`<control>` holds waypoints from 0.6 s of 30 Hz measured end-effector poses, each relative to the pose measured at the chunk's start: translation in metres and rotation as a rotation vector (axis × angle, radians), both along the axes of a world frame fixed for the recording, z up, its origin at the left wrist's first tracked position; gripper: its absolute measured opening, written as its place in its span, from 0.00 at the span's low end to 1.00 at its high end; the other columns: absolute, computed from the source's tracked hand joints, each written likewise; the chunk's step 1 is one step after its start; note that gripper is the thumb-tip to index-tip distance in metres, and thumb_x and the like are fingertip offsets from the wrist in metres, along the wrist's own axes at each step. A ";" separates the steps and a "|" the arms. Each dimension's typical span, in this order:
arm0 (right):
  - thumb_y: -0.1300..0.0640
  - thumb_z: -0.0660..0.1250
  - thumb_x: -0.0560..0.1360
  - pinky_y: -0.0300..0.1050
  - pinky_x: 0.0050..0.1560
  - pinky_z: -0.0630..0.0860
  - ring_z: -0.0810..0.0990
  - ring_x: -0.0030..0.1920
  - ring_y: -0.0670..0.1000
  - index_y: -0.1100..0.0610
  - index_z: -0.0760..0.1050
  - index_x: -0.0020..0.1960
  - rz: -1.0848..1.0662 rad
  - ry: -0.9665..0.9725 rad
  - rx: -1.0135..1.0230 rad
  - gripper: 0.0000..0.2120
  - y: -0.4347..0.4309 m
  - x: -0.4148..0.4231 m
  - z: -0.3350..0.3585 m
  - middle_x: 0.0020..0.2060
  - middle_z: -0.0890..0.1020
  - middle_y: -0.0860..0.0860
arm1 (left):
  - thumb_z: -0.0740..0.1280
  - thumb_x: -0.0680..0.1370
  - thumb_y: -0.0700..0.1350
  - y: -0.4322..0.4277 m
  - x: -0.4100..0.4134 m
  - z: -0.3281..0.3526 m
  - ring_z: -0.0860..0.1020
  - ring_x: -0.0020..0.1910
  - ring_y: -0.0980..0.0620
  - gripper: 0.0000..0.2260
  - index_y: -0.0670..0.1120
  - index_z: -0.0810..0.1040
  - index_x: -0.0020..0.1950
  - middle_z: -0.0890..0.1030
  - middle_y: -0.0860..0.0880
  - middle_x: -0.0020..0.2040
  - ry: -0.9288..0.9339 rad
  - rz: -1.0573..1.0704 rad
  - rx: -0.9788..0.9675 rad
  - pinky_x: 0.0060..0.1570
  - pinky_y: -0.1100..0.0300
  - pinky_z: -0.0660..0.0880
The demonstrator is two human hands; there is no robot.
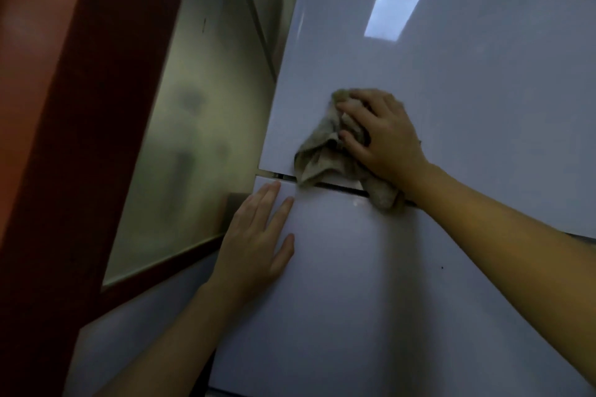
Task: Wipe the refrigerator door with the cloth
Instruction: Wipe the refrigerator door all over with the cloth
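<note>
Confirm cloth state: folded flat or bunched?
Bunched. The cloth lies in crumpled folds under the right hand, its lower end drooping across the door gap.

The right hand (380, 135) covers much of the crumpled beige cloth (317, 155), which hides part of the dark seam (342, 187) across the glossy white refrigerator door (451, 90). Shapes behind the frosted glass pane (193, 138) are mere smears.
</note>
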State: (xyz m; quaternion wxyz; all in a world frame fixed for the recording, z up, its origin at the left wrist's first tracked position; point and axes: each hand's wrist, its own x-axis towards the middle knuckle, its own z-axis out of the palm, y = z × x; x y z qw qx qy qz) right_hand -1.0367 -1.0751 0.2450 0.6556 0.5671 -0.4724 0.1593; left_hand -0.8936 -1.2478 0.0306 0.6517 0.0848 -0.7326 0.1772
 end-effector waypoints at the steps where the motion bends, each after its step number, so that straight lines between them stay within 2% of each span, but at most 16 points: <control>1: 0.47 0.68 0.78 0.58 0.69 0.70 0.75 0.69 0.61 0.56 0.78 0.68 0.007 -0.048 -0.035 0.21 -0.002 0.002 0.000 0.68 0.78 0.57 | 0.59 0.81 0.53 0.000 0.000 0.000 0.66 0.77 0.39 0.26 0.41 0.71 0.75 0.66 0.37 0.78 0.001 -0.002 -0.002 0.75 0.45 0.64; 3: 0.46 0.68 0.78 0.58 0.71 0.69 0.74 0.70 0.61 0.56 0.78 0.69 0.008 -0.066 0.000 0.22 -0.001 0.004 -0.007 0.69 0.77 0.57 | 0.59 0.81 0.53 0.000 0.000 0.001 0.66 0.77 0.39 0.26 0.40 0.71 0.75 0.66 0.37 0.78 0.002 -0.007 -0.010 0.76 0.45 0.63; 7: 0.42 0.68 0.78 0.57 0.73 0.67 0.73 0.72 0.61 0.57 0.78 0.70 -0.037 0.118 0.281 0.26 0.021 -0.007 -0.052 0.71 0.76 0.59 | 0.60 0.81 0.52 -0.002 -0.002 0.001 0.67 0.77 0.38 0.25 0.40 0.71 0.75 0.66 0.36 0.78 0.002 -0.003 -0.037 0.76 0.45 0.64; 9: 0.42 0.67 0.79 0.56 0.74 0.67 0.72 0.73 0.61 0.56 0.77 0.71 -0.057 0.168 0.358 0.27 0.032 -0.014 -0.073 0.71 0.76 0.59 | 0.60 0.81 0.53 -0.001 -0.001 0.001 0.65 0.77 0.39 0.26 0.40 0.70 0.76 0.66 0.37 0.78 -0.004 0.000 -0.024 0.76 0.45 0.63; 13: 0.44 0.67 0.80 0.56 0.73 0.70 0.74 0.73 0.61 0.56 0.78 0.71 -0.060 0.198 0.333 0.24 0.036 -0.022 -0.077 0.71 0.77 0.58 | 0.60 0.81 0.53 0.001 0.001 0.002 0.65 0.78 0.39 0.27 0.40 0.70 0.76 0.65 0.37 0.79 -0.012 0.008 -0.011 0.76 0.45 0.61; 15: 0.45 0.68 0.79 0.57 0.71 0.72 0.75 0.71 0.61 0.56 0.78 0.70 -0.054 0.208 0.303 0.24 0.032 -0.023 -0.059 0.70 0.77 0.58 | 0.60 0.81 0.53 0.002 0.001 0.002 0.64 0.78 0.39 0.27 0.40 0.70 0.76 0.65 0.37 0.79 -0.012 0.011 -0.004 0.76 0.45 0.61; 18: 0.45 0.68 0.78 0.55 0.70 0.70 0.76 0.69 0.61 0.56 0.78 0.70 -0.029 0.124 0.188 0.24 0.022 -0.016 -0.013 0.69 0.78 0.58 | 0.60 0.81 0.53 0.004 0.001 0.003 0.64 0.78 0.40 0.26 0.41 0.70 0.76 0.65 0.38 0.78 -0.010 0.017 0.007 0.77 0.46 0.61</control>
